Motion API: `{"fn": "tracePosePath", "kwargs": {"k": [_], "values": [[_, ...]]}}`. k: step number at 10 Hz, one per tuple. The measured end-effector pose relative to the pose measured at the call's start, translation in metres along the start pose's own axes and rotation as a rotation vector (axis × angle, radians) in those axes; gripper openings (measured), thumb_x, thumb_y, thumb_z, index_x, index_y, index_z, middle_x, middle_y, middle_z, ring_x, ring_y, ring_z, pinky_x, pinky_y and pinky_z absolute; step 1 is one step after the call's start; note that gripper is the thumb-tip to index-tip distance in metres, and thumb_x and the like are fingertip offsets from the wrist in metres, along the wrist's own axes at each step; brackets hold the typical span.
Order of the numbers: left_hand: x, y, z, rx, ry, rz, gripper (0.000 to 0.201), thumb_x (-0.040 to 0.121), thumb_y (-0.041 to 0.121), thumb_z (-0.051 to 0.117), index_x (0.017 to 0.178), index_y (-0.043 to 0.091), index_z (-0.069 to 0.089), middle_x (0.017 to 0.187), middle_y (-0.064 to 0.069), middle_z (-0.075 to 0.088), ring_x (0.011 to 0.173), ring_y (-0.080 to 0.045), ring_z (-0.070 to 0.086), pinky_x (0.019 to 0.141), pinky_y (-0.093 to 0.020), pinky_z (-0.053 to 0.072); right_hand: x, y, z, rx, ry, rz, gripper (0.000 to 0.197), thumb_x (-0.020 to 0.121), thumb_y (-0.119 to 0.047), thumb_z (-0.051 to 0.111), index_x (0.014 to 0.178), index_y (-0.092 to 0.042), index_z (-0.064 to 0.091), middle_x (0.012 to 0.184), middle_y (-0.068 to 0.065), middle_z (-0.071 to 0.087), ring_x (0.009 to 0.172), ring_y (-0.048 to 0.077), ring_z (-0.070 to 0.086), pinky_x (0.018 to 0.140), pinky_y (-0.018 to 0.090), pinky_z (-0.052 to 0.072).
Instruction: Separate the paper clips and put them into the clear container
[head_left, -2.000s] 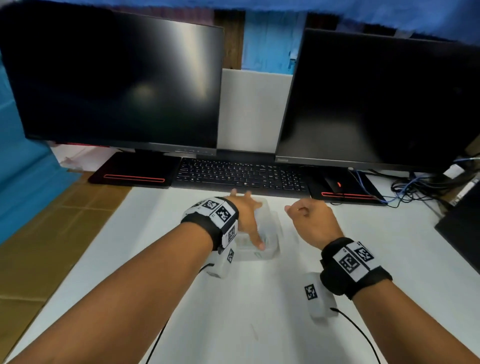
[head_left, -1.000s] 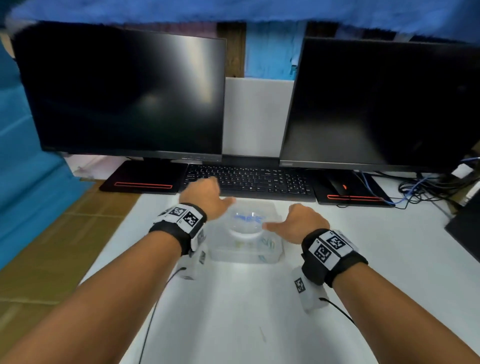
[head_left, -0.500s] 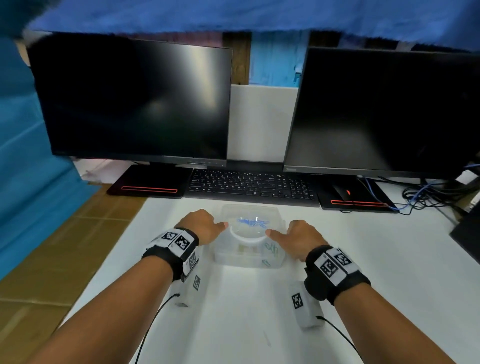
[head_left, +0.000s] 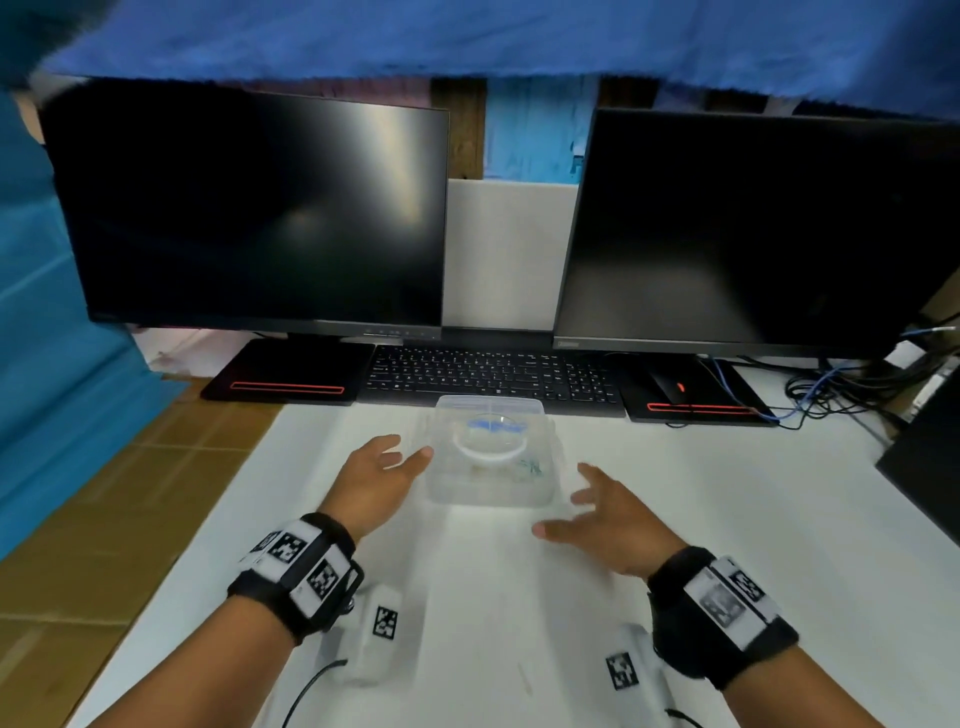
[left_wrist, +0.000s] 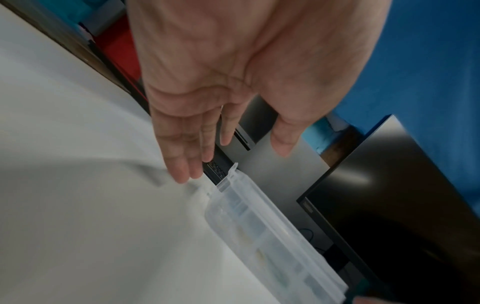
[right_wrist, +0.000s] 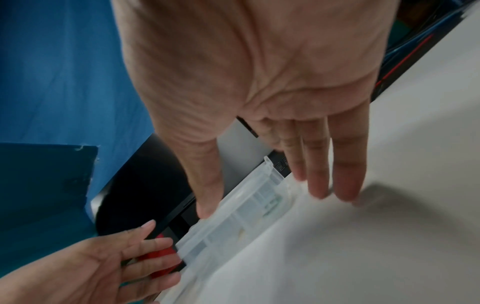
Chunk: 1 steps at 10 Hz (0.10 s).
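Observation:
A clear plastic container (head_left: 491, 452) with its lid on sits on the white table (head_left: 519, 623), just in front of the keyboard. Faint green and blue shapes, probably paper clips (head_left: 531, 467), show through its right side. My left hand (head_left: 382, 475) hovers just left of the container with fingers spread and straight, holding nothing. My right hand (head_left: 597, 512) hovers at its near right corner, fingers spread as well. The left wrist view shows the open left hand (left_wrist: 233, 123) above the container's end (left_wrist: 259, 226). The right wrist view shows the right hand (right_wrist: 272, 133) open beside the container (right_wrist: 233, 218).
Two dark monitors (head_left: 260, 213) stand at the back with a black keyboard (head_left: 493, 374) between their bases. A black mouse (head_left: 670, 387) and tangled cables (head_left: 841, 384) lie at the back right. Brown board (head_left: 93, 493) borders the table on the left.
Both hands gripped the sides of the container half a second ago. They have let go, opened, and drawn back toward me. The container rests slightly farther back near the keyboard.

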<state>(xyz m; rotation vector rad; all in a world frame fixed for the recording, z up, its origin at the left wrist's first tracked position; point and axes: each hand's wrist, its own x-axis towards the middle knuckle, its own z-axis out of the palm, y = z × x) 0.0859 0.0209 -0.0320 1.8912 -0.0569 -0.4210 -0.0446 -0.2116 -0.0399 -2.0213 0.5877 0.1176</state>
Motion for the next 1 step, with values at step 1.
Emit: {"fn": "tracePosePath", "kwargs": {"k": [1], "values": [[-0.0434,-0.0106,-0.0169,-0.087,-0.028,0.037,0.042,0.085,0.033,0.067,0.123,0.021,0.056,0.119,-0.002,0.064,0.104,-0.022,0.064,0.088,-0.039,0.052,-0.0358,0.0260,0.0031,0.004,-0.043,-0.103,0.041,0.072,-0.035,0.080,0.107,-0.020,0.062,0.090,-0.002,0.068,0.077,0.009,0.065,0.074,0.023,0.049]]}}
